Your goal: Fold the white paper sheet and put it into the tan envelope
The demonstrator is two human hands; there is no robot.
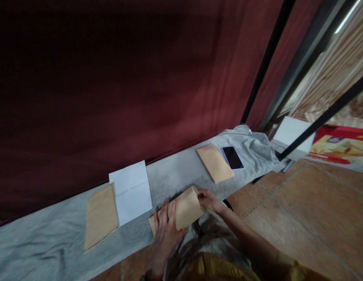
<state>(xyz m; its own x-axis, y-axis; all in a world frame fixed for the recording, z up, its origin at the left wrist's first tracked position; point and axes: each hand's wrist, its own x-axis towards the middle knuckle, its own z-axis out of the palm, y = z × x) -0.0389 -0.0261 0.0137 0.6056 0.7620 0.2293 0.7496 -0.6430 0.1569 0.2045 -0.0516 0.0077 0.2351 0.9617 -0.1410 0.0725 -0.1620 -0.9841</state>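
A brown paper envelope (188, 208) lies at the near edge of the cloth-covered surface, its right end bulging and curled up. My left hand (165, 224) rests across its left part, fingers spread and laid flat on the paper. At the curled right end, my right hand (209, 200) has its fingers bent in and closed on the paper's edge. The fingertips there are partly hidden, with a small dark spot beside them that I cannot make out.
Grey cloth (181, 171) covers the long narrow surface. Left lie brown envelopes (101, 214) beside creased white paper (131, 193). Right are more brown envelopes (215, 163) and a phone (233, 157). A dark red panel (125, 97) stands behind; black poles (266, 62) and a red box (342, 146) are right.
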